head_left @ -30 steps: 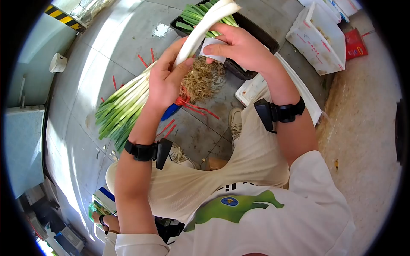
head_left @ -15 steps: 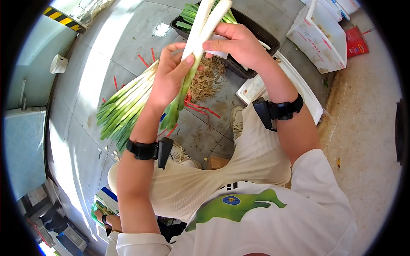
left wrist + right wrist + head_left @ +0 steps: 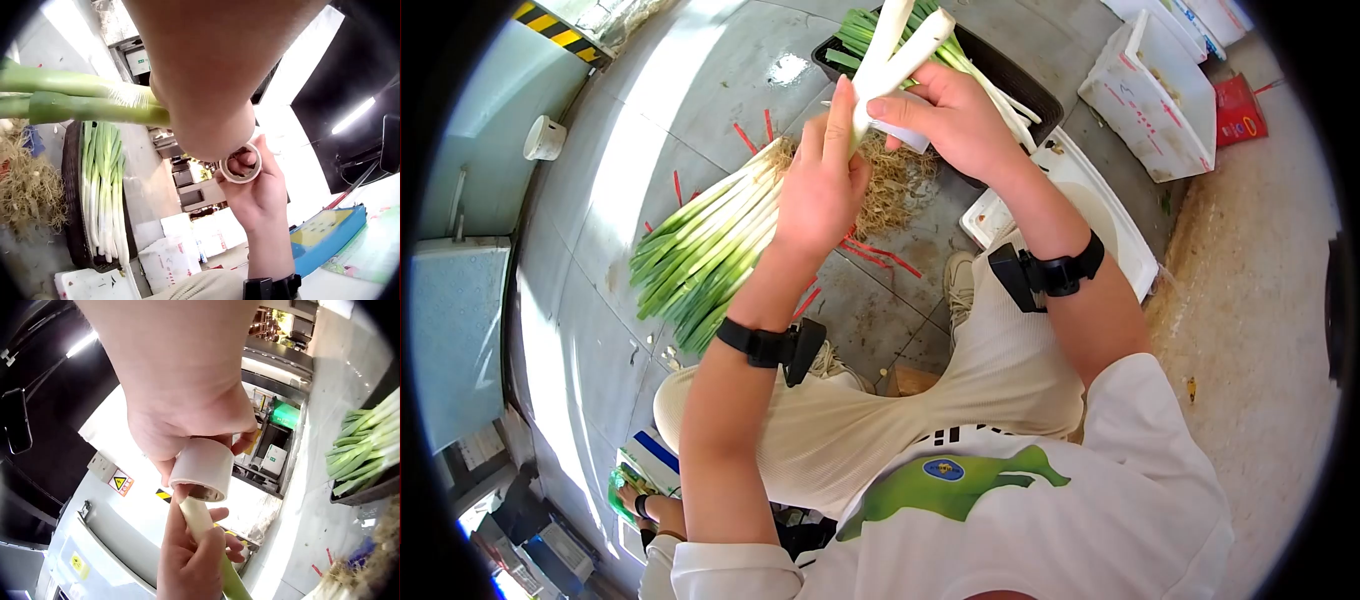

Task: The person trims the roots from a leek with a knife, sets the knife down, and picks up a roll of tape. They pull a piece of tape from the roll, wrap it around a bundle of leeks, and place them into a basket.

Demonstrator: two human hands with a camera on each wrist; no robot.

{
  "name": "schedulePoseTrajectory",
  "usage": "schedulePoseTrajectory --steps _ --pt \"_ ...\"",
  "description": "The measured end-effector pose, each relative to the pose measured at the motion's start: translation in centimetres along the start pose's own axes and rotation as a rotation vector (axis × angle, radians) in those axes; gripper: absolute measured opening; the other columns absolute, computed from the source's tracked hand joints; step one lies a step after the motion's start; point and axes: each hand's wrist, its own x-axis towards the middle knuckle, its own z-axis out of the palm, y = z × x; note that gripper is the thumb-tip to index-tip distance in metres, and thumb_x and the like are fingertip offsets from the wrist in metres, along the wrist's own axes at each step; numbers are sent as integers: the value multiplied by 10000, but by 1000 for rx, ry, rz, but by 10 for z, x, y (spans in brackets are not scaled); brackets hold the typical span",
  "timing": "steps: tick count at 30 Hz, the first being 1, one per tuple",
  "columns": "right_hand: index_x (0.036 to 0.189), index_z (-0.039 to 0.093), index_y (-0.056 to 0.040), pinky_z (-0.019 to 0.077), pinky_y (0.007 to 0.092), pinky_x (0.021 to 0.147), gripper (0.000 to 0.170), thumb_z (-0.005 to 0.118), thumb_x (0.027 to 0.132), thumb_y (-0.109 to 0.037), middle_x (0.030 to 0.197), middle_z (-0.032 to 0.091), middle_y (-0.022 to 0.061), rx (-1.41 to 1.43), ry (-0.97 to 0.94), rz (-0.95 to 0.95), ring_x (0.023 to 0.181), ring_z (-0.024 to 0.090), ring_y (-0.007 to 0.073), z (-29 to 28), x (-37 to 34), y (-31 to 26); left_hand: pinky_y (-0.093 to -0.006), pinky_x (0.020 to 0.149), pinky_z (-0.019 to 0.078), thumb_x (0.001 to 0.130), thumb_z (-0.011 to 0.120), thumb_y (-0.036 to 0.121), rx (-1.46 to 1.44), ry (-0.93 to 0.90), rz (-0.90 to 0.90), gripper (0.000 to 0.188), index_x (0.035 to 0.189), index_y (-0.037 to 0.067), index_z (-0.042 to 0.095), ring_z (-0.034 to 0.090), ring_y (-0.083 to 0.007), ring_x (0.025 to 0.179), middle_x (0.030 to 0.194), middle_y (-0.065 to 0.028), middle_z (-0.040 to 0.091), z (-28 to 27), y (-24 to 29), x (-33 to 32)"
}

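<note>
Two thick leeks (image 3: 915, 50) cross in a narrow V, their white ends pointing up and away. My left hand (image 3: 822, 190) grips them, its index finger stretched up along the stalks. In the left wrist view their green parts (image 3: 94, 107) run out to the left. My right hand (image 3: 965, 125) holds a roll of white tape (image 3: 203, 464), with fingers inside its ring. The roll is right at the leeks, close to the left fingertips. In the right wrist view, the left fingers (image 3: 187, 550) wrap a pale stalk (image 3: 197, 520) just below the roll.
A big leek bundle (image 3: 710, 240) lies on the floor at left, beside a pile of trimmed roots (image 3: 900, 180) and red strips (image 3: 885, 255). Behind the right hand is a black crate (image 3: 1048, 98) of leeks. A white foam lid (image 3: 1138, 255) and foam box (image 3: 1145, 120) stand at right.
My left hand has turned over, its index finger now straight along the stalks. One leek showed at first, then two. Their green ends, hanging toward me half a second ago, are now hidden.
</note>
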Motion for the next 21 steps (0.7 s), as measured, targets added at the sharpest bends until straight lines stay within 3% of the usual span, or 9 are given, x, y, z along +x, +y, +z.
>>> schedulePoseTrajectory --steps 3,5,9,11,13,18,20,21 --pt "1238 591 13 507 253 687 371 685 938 -185 990 694 71 -36 -65 -10 766 637 103 1 0 4 -453 716 541 810 581 -49 13 24 -16 771 1515 49 285 622 -382 901 1142 -220 563 4 -4 -3" --pt "1248 584 12 507 255 697 372 677 944 -182 1002 693 76 -86 -91 -29 774 640 106 -1 -1 5 -424 700 529 887 551 -60 -34 15 27 669 1493 13 275 648 -360 831 1104 -262 582 4 -9 -3" --pt "1263 567 15 506 271 740 389 677 930 -154 1004 694 84 -158 -151 -13 807 654 126 -7 -5 -2 -434 710 527 920 532 -45 -70 -23 70 604 1475 25 304 658 -370 871 1074 -271 609 3 -16 -2" --pt "1280 558 17 506 276 751 410 679 924 -146 999 695 86 -143 -180 -5 817 658 131 -13 -5 -10 -479 810 528 901 533 -22 -174 -161 13 592 1452 22 324 610 -464 1046 1229 -298 569 -5 -15 1" --pt "1319 539 10 505 282 769 458 685 915 -148 990 697 89 -302 -256 4 830 661 135 -23 -4 -12 -480 811 522 912 532 -13 -204 -203 -27 566 1443 27 340 616 -465 1026 1210 -301 579 -12 -10 4" --pt "1330 538 1 506 262 707 458 675 932 -180 971 694 73 -328 -216 15 802 649 113 -26 -3 -3 -456 794 508 929 504 -12 -305 -287 -164 493 1409 28 399 629 -450 967 1140 -287 607 -16 2 9" --pt "1325 542 -1 504 254 682 451 673 937 -190 968 692 68 -275 -194 19 783 642 104 -17 0 3 -313 683 489 939 445 -45 -241 -120 -119 420 1353 24 464 598 -154 774 930 -114 628 -6 -4 5" --pt "1329 541 -6 502 249 663 454 674 938 -196 965 690 64 -199 -148 14 757 630 97 -8 -1 5 -313 683 489 939 445 -45 -240 -124 -118 420 1353 24 464 598 -154 774 930 -114 628 2 -11 3"
